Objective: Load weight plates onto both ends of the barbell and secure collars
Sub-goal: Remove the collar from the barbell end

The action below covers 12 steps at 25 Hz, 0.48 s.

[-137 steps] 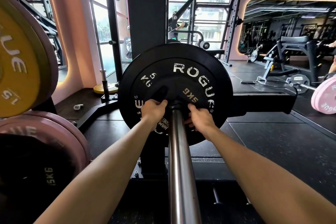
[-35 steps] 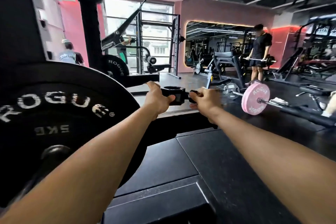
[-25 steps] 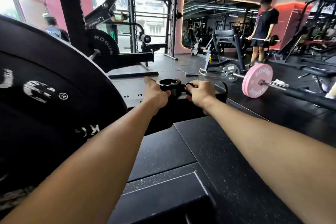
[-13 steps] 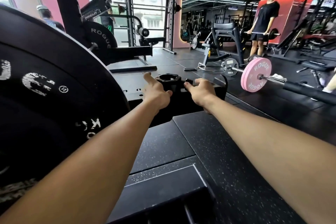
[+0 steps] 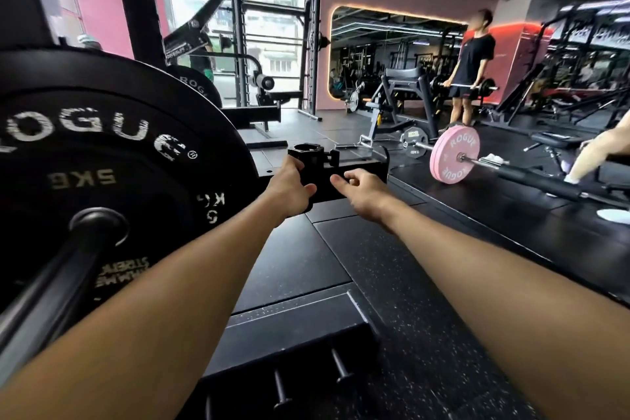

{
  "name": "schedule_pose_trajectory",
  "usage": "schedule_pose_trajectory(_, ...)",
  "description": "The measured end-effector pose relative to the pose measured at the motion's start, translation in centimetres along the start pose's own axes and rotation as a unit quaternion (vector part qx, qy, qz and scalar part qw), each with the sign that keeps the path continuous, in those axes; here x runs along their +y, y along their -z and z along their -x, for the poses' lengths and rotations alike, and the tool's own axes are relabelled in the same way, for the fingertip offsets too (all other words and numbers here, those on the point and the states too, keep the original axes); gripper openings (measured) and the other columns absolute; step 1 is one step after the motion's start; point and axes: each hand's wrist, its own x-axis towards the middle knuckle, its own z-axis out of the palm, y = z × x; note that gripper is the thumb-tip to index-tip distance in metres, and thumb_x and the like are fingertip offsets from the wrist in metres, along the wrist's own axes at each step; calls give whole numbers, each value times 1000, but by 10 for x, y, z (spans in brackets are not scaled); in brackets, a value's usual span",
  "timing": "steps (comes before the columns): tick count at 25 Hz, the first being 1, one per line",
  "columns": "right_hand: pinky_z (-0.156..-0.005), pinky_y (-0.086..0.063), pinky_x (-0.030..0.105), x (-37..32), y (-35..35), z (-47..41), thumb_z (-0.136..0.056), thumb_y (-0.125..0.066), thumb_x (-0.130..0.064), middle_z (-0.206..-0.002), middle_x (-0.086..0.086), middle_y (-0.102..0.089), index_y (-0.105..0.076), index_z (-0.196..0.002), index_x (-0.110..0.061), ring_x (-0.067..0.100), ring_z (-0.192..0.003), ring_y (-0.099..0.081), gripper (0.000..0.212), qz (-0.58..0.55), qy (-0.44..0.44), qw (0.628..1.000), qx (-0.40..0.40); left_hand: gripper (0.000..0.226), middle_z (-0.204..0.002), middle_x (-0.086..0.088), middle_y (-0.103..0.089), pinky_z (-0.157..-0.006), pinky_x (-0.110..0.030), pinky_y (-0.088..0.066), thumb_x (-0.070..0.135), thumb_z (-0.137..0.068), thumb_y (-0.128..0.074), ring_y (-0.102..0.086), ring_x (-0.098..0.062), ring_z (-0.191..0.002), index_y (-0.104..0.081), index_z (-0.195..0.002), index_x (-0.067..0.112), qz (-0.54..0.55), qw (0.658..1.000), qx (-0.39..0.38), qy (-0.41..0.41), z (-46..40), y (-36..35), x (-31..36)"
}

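Collar [image 5: 312,164], black, ring-shaped with a round bore facing up and a clamp lever jutting from its right side. Held out in mid-air to the right of the black plate [image 5: 112,160], apart from it, above the dark floor platform [image 5: 306,259]. Plate large, marked ROGUE and 5KG in worn white letters, already seated on the barbell sleeve [image 5: 58,286], whose bare end runs toward the lower left corner with no clamp on it.

Left hand [image 5: 289,189] reaching forward on a straight arm, fingers and thumb wrapped around the collar's left and lower side, gripping it. Right hand [image 5: 361,189] also stretched forward, just right of the collar, fingers loosely spread and holding nothing; thumb and forefinger near the lever, contact unclear.

Collar sitting at the top of the left grip, bore and lever clear above the knuckles.

Farther right of the plate: pink plate [image 5: 455,153] on another bar, and a person [image 5: 472,68] standing with a barbell.
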Motion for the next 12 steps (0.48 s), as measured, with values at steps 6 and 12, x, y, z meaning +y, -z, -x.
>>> schedule_pose_trajectory(6, -107, -41, 36, -15, 33, 93, -95, -52, -49, -139, 8, -53, -48, -140, -15, 24, -125, -52, 57, -22, 23, 999, -17, 43, -129, -11, -51, -88, -30, -45, 18, -98, -57, -52, -24, -110, -40, -137, 11, 4, 1000, 21, 7, 91, 41, 14)
schedule_pose_trajectory(12, -100, -41, 31, -66, 27, 145, -96, -50, -49, -137, 5, -55, -48, -141, -18, 23, -123, -53, 55, -17, 60, 998, -31, 37, -128, -9, -53, -91, -31, -43, 18, -98, -57, -53, -23, -111, -45, -133, 12, 15, 995, 95, 27, 151, 107, 0)
